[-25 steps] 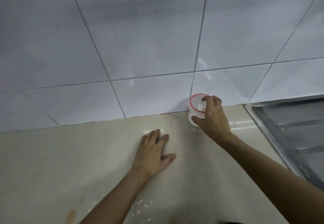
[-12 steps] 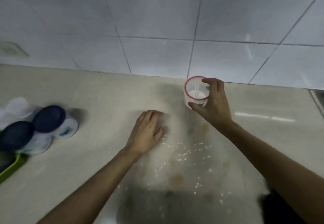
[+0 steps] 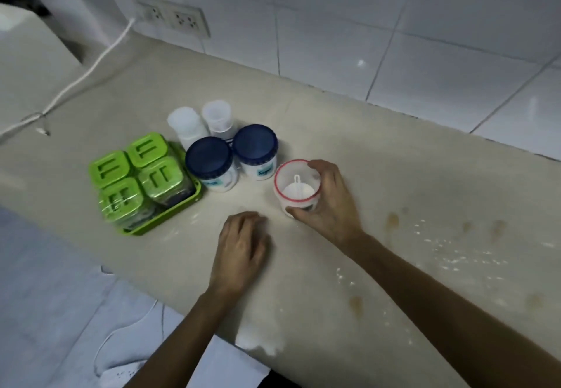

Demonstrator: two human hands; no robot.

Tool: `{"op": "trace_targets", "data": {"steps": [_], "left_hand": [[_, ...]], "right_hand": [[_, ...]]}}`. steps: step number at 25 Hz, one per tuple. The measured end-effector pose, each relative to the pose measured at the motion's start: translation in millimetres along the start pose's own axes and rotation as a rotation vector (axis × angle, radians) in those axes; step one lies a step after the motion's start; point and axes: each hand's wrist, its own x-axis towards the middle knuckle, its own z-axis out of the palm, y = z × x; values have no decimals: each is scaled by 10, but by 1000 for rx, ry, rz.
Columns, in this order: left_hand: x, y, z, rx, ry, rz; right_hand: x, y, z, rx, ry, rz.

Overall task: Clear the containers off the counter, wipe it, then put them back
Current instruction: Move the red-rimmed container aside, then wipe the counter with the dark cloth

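Observation:
My right hand (image 3: 329, 202) grips a clear red-rimmed container (image 3: 293, 186) with white powder and a small scoop inside, held at the beige counter (image 3: 394, 175) just right of two blue-lidded white jars (image 3: 209, 163) (image 3: 256, 151). Behind those stand two translucent white containers (image 3: 185, 125) (image 3: 217, 117). Further left, a green tray (image 3: 170, 214) carries several green-lidded jars. My left hand (image 3: 241, 248) rests palm down on the counter in front of the jars, fingers loosely curled, holding nothing.
White crumbs (image 3: 440, 245) and brown stains (image 3: 393, 220) dot the counter to the right. A white cable (image 3: 91, 66) runs from the wall sockets (image 3: 173, 17) across the far left. The tiled wall (image 3: 394, 38) backs the counter. A white cloth (image 3: 127, 357) lies below the front edge.
My right hand has carried the red-rimmed container from the wall corner leftward to beside the blue-lidded jars. My left hand slid left along the counter. The view swung left, away from the sink.

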Motion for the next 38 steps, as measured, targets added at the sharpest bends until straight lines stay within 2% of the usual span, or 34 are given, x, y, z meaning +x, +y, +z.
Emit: {"op": "trace_targets", "data": {"steps": [3,7,12,14,17,19,22,25,29,31,35,38], "left_hand": [[-153,-246,-91,-7,17,-45],[-312,-353,-95,-19,46,-12],[-484,-310,11,-92,80,18],[-507,-154,29,-132,71,50],[-628,147,86,-202,-28,113],[-709,367,185,-219,-99,194],[-793,809,411,-223,-191,357],[-769,1386,651,-192,-284,550],[-803,2093,1026,-30,-380,886],[-882,2389,1163,54,-405,990],[-1042,2742,1311,107,-397,976],[-1125,2825,1401,67,-423,924]], "right_hand": [[14,-238,327,27,-33,-14],[50,-423,644,61,-18,22],[-101,-491,713,115,-52,116],[-356,-368,499,86,-33,127],[-1103,-60,40,-31,6,153],[-1653,124,-281,-97,50,243],[-2389,388,-700,-135,160,426],[-2936,641,-970,-192,253,526],[-3300,893,-1239,-281,286,600],[-3428,1013,-1440,-402,325,591],[-3640,1411,-2008,-659,434,661],[-3842,1853,-2334,-669,315,758]]}}
